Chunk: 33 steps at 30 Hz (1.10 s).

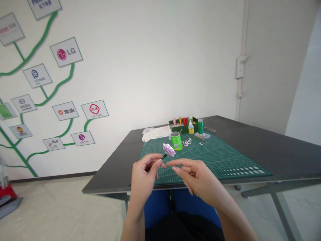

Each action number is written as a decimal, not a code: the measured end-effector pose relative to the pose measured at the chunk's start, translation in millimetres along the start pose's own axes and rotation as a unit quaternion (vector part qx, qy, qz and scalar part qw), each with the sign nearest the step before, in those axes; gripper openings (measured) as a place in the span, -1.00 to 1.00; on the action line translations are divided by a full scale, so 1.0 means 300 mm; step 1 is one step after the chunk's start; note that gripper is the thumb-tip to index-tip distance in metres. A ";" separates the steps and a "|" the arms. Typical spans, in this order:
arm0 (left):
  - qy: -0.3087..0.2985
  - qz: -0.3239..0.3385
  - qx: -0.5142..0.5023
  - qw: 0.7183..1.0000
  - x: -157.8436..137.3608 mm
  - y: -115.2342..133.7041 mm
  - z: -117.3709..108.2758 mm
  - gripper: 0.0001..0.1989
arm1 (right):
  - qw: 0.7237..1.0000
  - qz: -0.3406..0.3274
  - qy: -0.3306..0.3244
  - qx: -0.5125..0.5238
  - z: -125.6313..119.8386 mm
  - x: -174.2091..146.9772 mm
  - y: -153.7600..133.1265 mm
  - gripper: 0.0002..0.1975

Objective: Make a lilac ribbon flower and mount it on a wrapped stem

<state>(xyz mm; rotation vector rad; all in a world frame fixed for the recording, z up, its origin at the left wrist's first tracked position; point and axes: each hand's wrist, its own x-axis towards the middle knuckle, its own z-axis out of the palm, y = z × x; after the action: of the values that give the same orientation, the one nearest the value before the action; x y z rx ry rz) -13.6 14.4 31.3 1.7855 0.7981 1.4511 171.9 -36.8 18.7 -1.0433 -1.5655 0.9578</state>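
Seen far L: signs (66,52) on wall (155,67). Pinching dark stem (164,156) btwn thumb & fingers w/ L hand (144,175). Next, paper (160,132) nr back of table (110,170). Then lilac flower (169,150), atop stem, held up over mat (215,160). Just past flower, standing on mat: green can (176,143). Farther back: box (182,129) w/ spools (185,121), glue (191,128) just in front. W/ R hand (197,174), index stretched twd stem, thumb tip nr index tip; can't tell if pinching anything thin. Last, at back, green reel (200,126).
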 end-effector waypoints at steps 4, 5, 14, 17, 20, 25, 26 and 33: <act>-0.010 -0.013 0.014 1.000 -0.001 -0.001 0.004 -0.78 | 1.000 -0.004 -0.016 -0.024 -0.001 -0.025 -0.022 -0.61; -0.013 -0.015 0.017 1.000 -0.001 -0.002 0.004 -0.78 | 0.999 -0.003 -0.015 -0.033 -0.001 -0.032 -0.025 -0.62; -0.050 -0.034 0.055 0.997 -0.003 -0.016 0.015 -0.81 | 0.992 -0.019 -0.024 -0.121 -0.012 -0.084 -0.040 -0.69; -0.070 -0.042 0.076 0.994 -0.001 -0.014 0.019 -0.81 | 0.992 -0.031 -0.025 -0.123 -0.019 -0.099 -0.056 -0.69; -0.090 -0.037 0.104 0.990 0.000 -0.008 0.022 -0.83 | 0.992 -0.048 -0.023 -0.115 -0.031 -0.113 -0.068 -0.68; -0.161 -0.013 0.155 0.975 -0.002 0.004 0.027 -0.83 | 0.993 -0.078 -0.006 -0.090 -0.064 -0.114 -0.062 -0.62; -0.176 -0.012 0.162 0.971 -0.002 0.006 0.027 -0.82 | 0.992 -0.086 0.001 -0.089 -0.073 -0.108 -0.061 -0.61; -0.231 -0.043 0.138 0.962 -0.012 0.005 0.022 -0.85 | 0.991 -0.108 0.036 -0.069 -0.131 -0.017 -0.066 -0.60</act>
<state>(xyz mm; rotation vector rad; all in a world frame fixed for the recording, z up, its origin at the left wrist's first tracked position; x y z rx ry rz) -7.7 9.7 29.6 2.1566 0.8424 0.8395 207.6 -44.6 43.4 -0.9693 -1.6642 0.6644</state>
